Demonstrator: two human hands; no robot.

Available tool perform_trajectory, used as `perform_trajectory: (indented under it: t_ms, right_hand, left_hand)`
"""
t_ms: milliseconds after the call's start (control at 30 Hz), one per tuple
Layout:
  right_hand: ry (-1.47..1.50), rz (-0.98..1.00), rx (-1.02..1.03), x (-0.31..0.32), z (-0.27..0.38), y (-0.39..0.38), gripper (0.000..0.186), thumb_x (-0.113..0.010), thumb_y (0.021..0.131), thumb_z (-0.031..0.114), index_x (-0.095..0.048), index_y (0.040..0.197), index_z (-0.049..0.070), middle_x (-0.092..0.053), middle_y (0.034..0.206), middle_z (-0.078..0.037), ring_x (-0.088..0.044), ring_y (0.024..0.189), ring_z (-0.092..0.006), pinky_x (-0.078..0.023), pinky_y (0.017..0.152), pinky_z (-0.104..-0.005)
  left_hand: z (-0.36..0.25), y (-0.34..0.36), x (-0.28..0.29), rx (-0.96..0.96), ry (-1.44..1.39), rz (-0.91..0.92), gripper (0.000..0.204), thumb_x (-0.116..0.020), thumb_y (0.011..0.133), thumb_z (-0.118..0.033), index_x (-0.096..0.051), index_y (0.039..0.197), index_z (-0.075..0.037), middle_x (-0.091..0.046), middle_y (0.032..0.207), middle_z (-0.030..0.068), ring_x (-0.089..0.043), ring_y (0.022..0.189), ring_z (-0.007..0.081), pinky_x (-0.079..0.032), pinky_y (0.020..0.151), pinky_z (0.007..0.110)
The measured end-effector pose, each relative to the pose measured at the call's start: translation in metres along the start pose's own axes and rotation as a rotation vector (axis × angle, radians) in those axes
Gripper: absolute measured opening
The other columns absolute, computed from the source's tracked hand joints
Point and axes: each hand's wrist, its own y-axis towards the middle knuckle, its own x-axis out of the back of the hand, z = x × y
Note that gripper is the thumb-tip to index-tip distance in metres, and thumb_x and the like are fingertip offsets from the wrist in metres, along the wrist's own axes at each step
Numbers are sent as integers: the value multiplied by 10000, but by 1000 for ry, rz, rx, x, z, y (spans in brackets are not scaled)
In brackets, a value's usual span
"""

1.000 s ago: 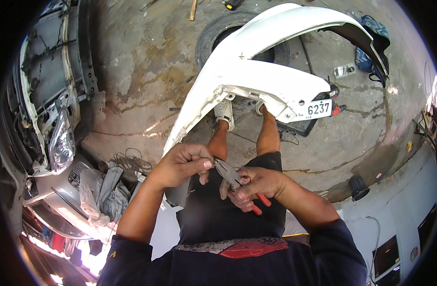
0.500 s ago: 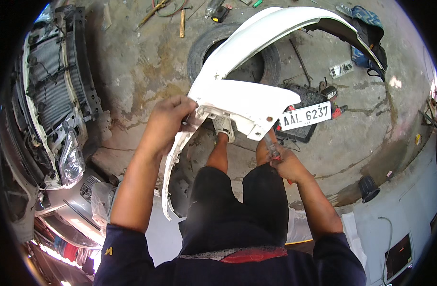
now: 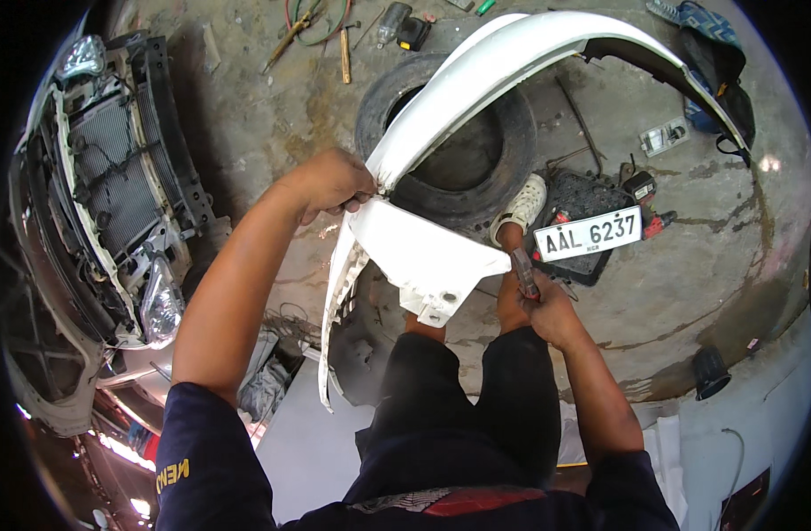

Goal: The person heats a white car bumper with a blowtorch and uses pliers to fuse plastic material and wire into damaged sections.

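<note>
A white car fender with a long curved wheel arch spans the middle of the view. My left hand is closed on its edge at the narrow neck, where the arch meets the lower panel. Red-handled pliers are in my right hand, fingers wrapped round the grip. Their grey jaws are by the panel's right-hand tip; whether they touch it I cannot tell. A bent flange with tabs hangs down on the fender's left side.
A tyre lies under the arch. On the right, a black tray carries a number plate, beside a red-and-black power tool. A hammer lies far off. The car's exposed radiator stands left; a black bucket is right.
The fender has turned, its lower panel tilting down toward my legs. My left hand has shifted up to the neck. The pliers have moved from the panel's lower corner to near its right tip.
</note>
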Motion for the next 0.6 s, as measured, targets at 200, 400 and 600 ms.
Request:
perform_trajectory:
  t_ms: [200, 400, 600]
  right_hand:
    - [-16, 86, -72, 20, 17, 8, 368, -581, 904, -38, -649, 1261, 19, -678, 1007, -99, -627, 957, -201, -500, 929, -327]
    - [-34, 25, -71, 27, -7, 22, 391, -577, 910, -33, -654, 1287, 36, -682, 1013, -90, -631, 963, -215, -501, 937, -335]
    - [28, 35, -38, 32, -4, 27, 388, -605, 914, -26, -651, 1295, 35, -676, 1036, -85, -632, 984, -213, -499, 945, -339]
  left_hand:
    - [6, 19, 9, 16, -6, 141, 171, -699, 933, -169, -741, 980, -11, -655, 801, 28, -577, 631, 126, -436, 516, 285]
    - [-4, 22, 3, 126, 22, 152, 131, -700, 928, -156, -730, 948, -30, -630, 775, 8, -558, 620, 107, -423, 527, 276]
    - [2, 22, -6, 99, -44, 165, 96, -699, 944, -136, -715, 971, -46, -606, 761, -18, -521, 620, 74, -397, 563, 253]
